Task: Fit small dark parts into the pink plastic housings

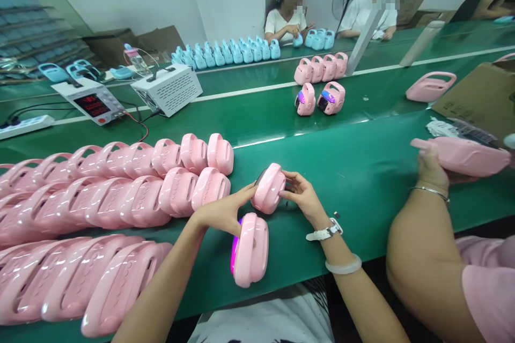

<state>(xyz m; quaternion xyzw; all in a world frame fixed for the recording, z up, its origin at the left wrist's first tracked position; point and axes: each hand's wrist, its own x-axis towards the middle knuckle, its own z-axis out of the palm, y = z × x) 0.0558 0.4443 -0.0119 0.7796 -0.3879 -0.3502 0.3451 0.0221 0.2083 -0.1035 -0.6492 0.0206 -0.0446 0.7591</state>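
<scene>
Between my two hands a glossy pink plastic device with a carry handle (269, 190) stands on the green table. My left hand (225, 206) reaches along its left side, fingers on its dark face and thumb pointing down. My right hand (300, 195) has curved fingertips pressed on its right side. Just in front stands a second pink device (252, 252), its front glowing purple, close under my left thumb. Rows of similar pink devices (107, 201) fill the table at my left.
Power supply boxes (167, 88) stand back left. Across the table are pink devices with lit fronts (330, 99) and a row of blue ones (229, 53). On the right, a co-worker's hand (432, 171) holds a pink device near a cardboard box (478, 94). Other people sit opposite.
</scene>
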